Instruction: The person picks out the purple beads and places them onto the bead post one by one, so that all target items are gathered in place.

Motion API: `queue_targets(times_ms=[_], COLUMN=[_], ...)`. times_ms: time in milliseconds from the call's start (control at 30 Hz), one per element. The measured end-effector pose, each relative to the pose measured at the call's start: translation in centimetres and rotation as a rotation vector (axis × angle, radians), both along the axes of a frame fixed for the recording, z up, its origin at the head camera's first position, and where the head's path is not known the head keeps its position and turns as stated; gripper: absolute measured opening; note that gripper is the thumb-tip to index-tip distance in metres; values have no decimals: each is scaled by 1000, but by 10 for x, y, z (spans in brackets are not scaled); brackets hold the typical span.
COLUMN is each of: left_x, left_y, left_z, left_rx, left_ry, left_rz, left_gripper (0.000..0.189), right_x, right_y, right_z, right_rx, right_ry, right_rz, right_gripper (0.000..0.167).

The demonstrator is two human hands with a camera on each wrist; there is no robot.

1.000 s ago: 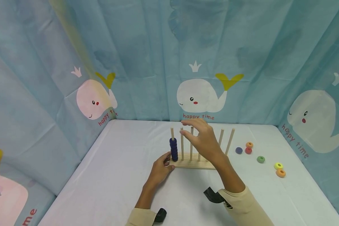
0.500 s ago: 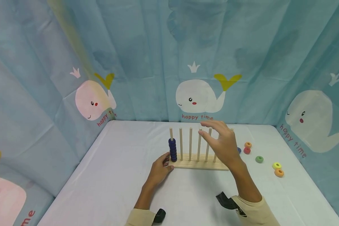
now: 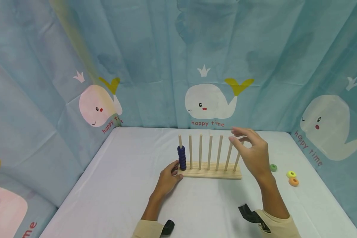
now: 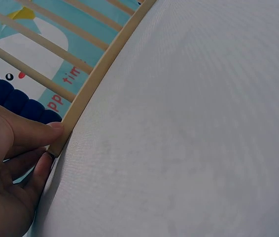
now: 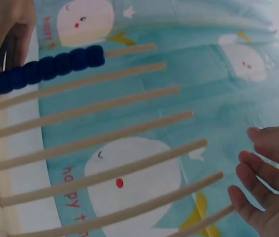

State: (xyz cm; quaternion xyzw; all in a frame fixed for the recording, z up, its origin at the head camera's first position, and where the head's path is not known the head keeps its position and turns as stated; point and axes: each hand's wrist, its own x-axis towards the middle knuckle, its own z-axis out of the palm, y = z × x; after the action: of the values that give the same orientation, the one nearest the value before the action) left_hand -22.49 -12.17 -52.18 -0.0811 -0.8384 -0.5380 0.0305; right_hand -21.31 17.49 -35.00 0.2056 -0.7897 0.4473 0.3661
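A wooden bead rack [image 3: 209,174] with a row of upright pegs stands on the white table in the head view. Dark blue beads [image 3: 181,158] are stacked on its leftmost peg, whose top sticks out bare; the other pegs carry none. My left hand [image 3: 168,178] grips the left end of the base, thumb on the front edge, as the left wrist view shows with the hand [image 4: 1,148] at the corner. Beside the tops of the rightmost pegs is my right hand [image 3: 254,154], raised, thumb and fingers apart and gently bent. Nothing lies between those fingers [image 5: 258,170].
Loose beads lie on the table to the right: a green bead [image 3: 273,168], a yellow bead [image 3: 291,174] and an orange bead [image 3: 293,182]. A blue curtain [image 3: 154,66] printed with whales surrounds the white tabletop [image 3: 122,185] at the back and sides.
My right hand has moved rightward along the peg tops, from the left pegs to the right end. It now hides the blue, red and far orange beads. The left hand stays put.
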Motion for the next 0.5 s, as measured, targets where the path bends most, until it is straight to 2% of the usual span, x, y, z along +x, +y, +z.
queue_targets(times_ms=[33, 133, 267, 500], left_x=[0, 0, -1, -1], left_y=[0, 0, 1, 0], left_z=[0, 0, -1, -1], left_rx=[-1, -7, -2, 0], left_ry=[1, -9, -7, 1], left_rz=[-1, 4, 3, -2], left_gripper=[62, 62, 62, 62], right_x=[4, 4, -3, -4], right_y=[0, 10, 29, 48], right_z=[3, 0, -15, -25], right_rx=[-4, -9, -29, -48], right_ry=[6, -21, -75, -132], right_rz=[-10, -41, -83, -171], right_gripper=[34, 31, 31, 29])
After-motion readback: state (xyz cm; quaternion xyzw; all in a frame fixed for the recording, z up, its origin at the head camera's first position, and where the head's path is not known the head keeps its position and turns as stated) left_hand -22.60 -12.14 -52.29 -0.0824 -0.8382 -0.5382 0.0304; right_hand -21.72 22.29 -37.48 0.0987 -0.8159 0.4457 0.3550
